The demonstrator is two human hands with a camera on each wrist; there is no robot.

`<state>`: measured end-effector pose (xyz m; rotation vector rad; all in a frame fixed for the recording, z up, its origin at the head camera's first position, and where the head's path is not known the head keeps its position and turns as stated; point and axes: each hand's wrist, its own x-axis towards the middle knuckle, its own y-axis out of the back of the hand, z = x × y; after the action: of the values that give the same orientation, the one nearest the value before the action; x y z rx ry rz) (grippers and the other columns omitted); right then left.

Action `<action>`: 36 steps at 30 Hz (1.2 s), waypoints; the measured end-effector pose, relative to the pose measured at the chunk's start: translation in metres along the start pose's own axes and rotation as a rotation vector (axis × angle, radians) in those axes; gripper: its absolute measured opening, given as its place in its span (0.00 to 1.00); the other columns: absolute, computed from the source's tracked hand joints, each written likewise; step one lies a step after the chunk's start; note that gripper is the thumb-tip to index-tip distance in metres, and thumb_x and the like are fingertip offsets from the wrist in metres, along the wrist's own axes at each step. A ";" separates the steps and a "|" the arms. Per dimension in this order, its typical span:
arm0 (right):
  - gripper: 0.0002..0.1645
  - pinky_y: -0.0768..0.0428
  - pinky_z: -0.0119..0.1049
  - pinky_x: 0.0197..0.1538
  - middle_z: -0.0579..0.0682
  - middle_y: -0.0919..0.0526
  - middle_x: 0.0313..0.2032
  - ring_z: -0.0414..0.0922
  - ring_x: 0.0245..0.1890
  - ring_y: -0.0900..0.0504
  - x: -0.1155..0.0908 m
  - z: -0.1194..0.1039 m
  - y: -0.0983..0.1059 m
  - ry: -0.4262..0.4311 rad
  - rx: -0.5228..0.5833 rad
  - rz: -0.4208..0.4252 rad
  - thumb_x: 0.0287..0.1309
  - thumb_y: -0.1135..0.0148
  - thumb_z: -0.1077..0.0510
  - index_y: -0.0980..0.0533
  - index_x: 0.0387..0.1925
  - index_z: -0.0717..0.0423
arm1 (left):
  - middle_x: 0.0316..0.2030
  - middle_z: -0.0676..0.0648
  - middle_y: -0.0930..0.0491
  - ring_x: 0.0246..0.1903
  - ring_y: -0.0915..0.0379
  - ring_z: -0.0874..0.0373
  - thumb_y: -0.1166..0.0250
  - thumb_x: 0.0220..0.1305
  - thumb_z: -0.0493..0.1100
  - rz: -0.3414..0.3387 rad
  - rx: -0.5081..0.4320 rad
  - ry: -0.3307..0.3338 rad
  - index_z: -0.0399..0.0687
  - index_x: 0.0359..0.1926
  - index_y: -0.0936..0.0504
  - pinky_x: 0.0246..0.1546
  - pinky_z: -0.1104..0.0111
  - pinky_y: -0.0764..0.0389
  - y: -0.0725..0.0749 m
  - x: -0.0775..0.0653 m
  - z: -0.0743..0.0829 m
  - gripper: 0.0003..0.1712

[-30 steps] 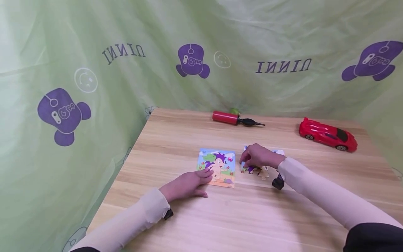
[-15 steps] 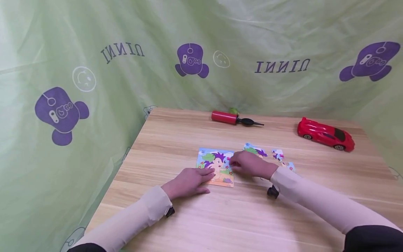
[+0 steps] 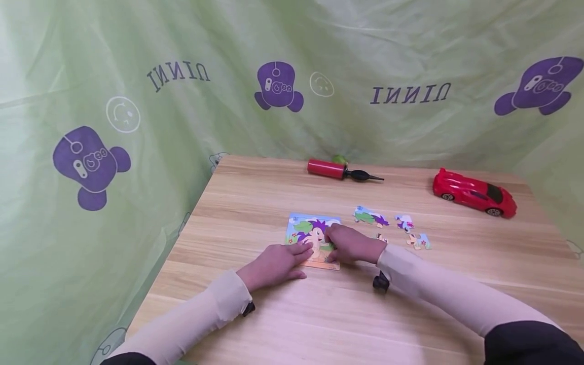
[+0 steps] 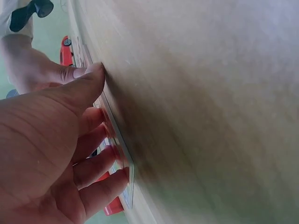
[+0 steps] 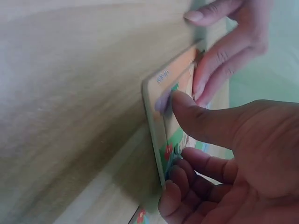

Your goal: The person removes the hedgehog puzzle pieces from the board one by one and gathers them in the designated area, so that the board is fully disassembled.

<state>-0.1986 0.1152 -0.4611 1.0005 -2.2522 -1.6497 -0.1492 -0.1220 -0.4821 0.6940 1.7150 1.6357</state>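
A square puzzle board [image 3: 294,219] with a purple-haired hedgehog picture lies flat on the table. My left hand [image 3: 276,266] rests on its lower left, fingers stretched over the picture and thumb on the wood. At the board's right side, my right hand [image 3: 353,244] bends its fingers close over the picture. In the right wrist view, a small coloured puzzle piece [image 5: 176,150] shows at those curled fingertips, mostly hidden, with the thumb [image 5: 191,109] low over the printed turnip. Right of the board lie loose puzzle pieces [image 3: 370,217], one of them partly behind my right wrist.
A red hand pump [image 3: 326,169] with a black nozzle lies along the table's back edge, a small green object [image 3: 339,159] behind it. At the back right stands a red toy car [image 3: 474,193]. A green printed curtain [image 3: 219,116] surrounds the table.
My right hand has moved left from the loose pieces onto the board's right side, uncovering several pieces. The left hand has stayed on the board.
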 end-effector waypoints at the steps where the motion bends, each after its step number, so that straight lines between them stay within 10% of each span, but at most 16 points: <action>1: 0.20 0.27 0.36 0.35 0.48 0.26 0.31 0.44 0.30 0.29 0.001 0.000 0.001 -0.006 0.014 -0.009 0.51 0.22 0.53 0.24 0.37 0.58 | 0.75 0.52 0.36 0.65 0.26 0.57 0.45 0.72 0.64 0.001 0.002 0.000 0.53 0.73 0.32 0.57 0.65 0.18 0.000 0.000 0.000 0.36; 17: 0.07 0.22 0.32 0.31 0.46 0.19 0.25 0.41 0.25 0.23 -0.017 0.042 0.025 -0.051 0.377 0.049 0.56 0.28 0.60 0.21 0.31 0.51 | 0.75 0.51 0.38 0.72 0.36 0.58 0.45 0.71 0.65 -0.016 -0.010 -0.003 0.50 0.74 0.34 0.62 0.65 0.21 0.002 -0.002 0.003 0.39; 36: 0.07 0.26 0.29 0.31 0.43 0.22 0.25 0.39 0.26 0.26 -0.123 0.129 0.049 -0.145 0.296 -0.137 0.57 0.29 0.62 0.22 0.32 0.53 | 0.75 0.51 0.36 0.71 0.34 0.58 0.44 0.69 0.66 0.001 -0.022 -0.012 0.50 0.73 0.33 0.59 0.64 0.19 -0.001 -0.003 0.000 0.40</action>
<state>-0.1907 0.2976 -0.4359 1.1579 -2.6370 -1.5116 -0.1473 -0.1245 -0.4825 0.6928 1.6858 1.6462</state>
